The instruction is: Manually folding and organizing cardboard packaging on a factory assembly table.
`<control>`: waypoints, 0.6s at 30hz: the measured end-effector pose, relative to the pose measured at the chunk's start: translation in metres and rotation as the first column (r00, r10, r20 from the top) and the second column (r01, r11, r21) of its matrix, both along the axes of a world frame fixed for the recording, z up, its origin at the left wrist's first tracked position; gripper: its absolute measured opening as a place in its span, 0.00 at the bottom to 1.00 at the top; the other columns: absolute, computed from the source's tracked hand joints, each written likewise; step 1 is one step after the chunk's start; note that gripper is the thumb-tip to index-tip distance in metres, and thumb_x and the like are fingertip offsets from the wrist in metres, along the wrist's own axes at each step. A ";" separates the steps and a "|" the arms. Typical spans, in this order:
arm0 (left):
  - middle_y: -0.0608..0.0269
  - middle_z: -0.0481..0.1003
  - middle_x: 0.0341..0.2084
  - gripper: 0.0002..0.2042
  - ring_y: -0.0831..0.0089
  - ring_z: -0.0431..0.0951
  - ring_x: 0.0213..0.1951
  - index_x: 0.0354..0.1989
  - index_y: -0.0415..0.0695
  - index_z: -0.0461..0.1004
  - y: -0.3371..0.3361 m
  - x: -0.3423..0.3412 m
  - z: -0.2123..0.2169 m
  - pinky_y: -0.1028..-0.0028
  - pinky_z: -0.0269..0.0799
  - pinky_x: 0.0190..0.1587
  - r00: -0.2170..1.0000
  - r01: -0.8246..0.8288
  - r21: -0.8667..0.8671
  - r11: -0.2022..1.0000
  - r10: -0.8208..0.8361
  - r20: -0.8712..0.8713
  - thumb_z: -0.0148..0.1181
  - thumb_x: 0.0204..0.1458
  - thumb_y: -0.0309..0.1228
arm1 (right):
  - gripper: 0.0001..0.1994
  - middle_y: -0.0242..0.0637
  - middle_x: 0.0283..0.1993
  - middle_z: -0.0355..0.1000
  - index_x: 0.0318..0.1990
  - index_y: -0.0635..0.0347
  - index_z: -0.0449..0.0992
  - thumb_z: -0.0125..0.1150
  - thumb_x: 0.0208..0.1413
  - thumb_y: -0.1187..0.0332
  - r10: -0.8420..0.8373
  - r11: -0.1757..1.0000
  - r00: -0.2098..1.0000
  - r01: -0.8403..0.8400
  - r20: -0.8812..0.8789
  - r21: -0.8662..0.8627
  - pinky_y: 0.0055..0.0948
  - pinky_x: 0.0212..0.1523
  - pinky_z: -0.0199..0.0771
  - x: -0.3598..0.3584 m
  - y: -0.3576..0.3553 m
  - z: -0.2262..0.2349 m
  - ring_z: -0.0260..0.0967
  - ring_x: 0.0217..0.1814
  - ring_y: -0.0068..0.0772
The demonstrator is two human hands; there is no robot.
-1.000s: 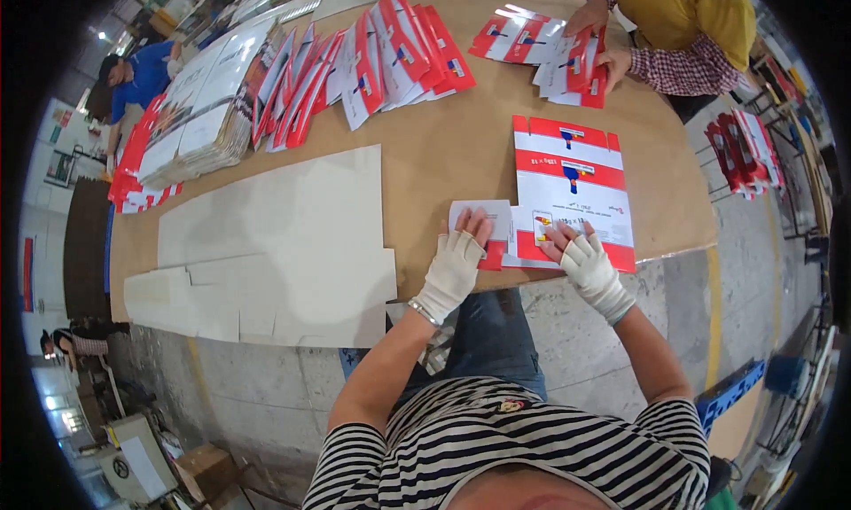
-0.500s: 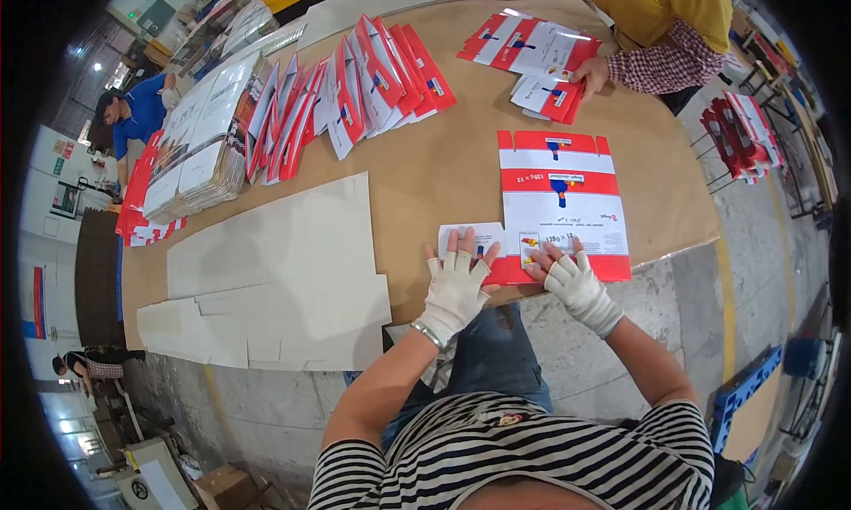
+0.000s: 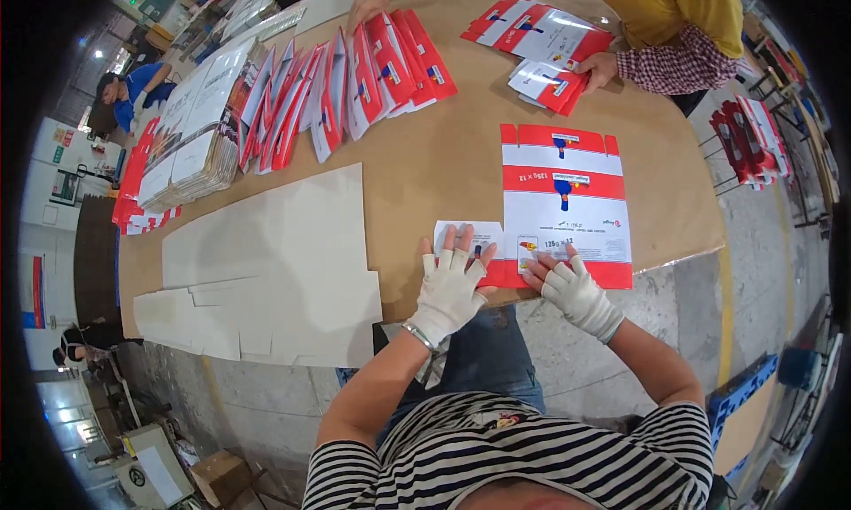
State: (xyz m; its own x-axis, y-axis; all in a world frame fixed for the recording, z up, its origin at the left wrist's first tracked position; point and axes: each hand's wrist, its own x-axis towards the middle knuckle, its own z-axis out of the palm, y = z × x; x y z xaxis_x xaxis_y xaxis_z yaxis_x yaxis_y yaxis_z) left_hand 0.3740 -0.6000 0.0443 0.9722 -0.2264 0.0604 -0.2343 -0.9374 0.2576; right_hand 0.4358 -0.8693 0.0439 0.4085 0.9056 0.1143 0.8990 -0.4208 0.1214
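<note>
A flat red and white carton blank (image 3: 567,191) lies printed side up at the table's near edge. My left hand (image 3: 450,287), in a white fingerless glove, rests with fingers spread on the small flap at its left. On the blank's lower red band lies my right hand (image 3: 572,287), gloved the same way, fingers outstretched and pressing flat. Neither hand grips anything. Plain grey-white cardboard sheets (image 3: 275,271) lie to the left of my left hand.
Folded red and white cartons (image 3: 355,85) lean in a row at the far side. Left of them stands a bundled stack of cartons (image 3: 195,129). Across the table, a person in yellow holds more blanks (image 3: 550,89). Brown paper covers the table (image 3: 425,164).
My hands stay on the blank almost unmoved. The person across has reached one hand to the leaning cartons, some of which have shifted, and their held blanks have fanned slightly.
</note>
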 end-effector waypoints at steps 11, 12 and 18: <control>0.48 0.47 0.72 0.36 0.47 0.42 0.73 0.69 0.57 0.61 -0.007 0.004 0.010 0.36 0.34 0.68 0.998 -0.047 -0.011 0.999 0.047 -0.041 0.62 0.50 0.50 | 0.26 0.32 0.66 0.66 0.64 0.51 0.67 0.50 0.56 0.63 -0.008 0.999 1.000 0.009 -0.022 0.053 0.61 0.71 0.47 0.003 0.002 0.007 0.58 0.71 0.35; 0.48 0.47 0.72 0.36 0.47 0.42 0.73 0.69 0.57 0.61 -0.007 0.005 0.011 0.36 0.34 0.68 0.999 -0.047 -0.018 0.999 0.046 -0.029 0.62 0.50 0.50 | 0.26 0.34 0.64 0.68 0.62 0.52 0.68 0.52 0.54 0.65 0.001 0.997 0.999 0.003 -0.054 0.080 0.61 0.69 0.51 0.002 0.002 0.006 0.61 0.69 0.36; 0.54 0.49 0.73 0.36 0.51 0.43 0.73 0.69 0.54 0.61 -0.008 0.000 0.002 0.39 0.32 0.69 0.993 -0.115 -0.107 0.988 0.112 -0.034 0.61 0.51 0.51 | 0.26 0.34 0.63 0.68 0.62 0.54 0.69 0.51 0.53 0.65 0.038 0.998 0.996 -0.033 -0.081 0.062 0.59 0.68 0.53 0.003 0.003 0.003 0.61 0.68 0.37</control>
